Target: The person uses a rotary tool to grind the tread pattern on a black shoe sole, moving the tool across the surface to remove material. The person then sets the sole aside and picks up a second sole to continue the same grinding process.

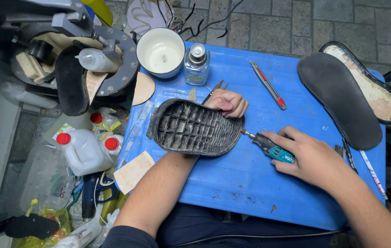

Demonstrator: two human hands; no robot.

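Note:
A worn black shoe sole [191, 128] with a grid of hollow cells lies upturned on the blue plastic table [250, 179]. My left hand [227, 102] grips its far edge, fingers curled over the rim. My right hand [308, 156] holds a small teal rotary tool [269, 146], its metal tip pointing at the sole's right edge, close to or touching it.
Two flat black soles [342, 98] lie at the table's right. A white cup [161, 51], a glass bottle [196, 64], a red-tipped utility knife [268, 85] and scissors [213, 92] sit at the back. White jugs with red caps [85, 149] and a metal machine [66, 50] stand left.

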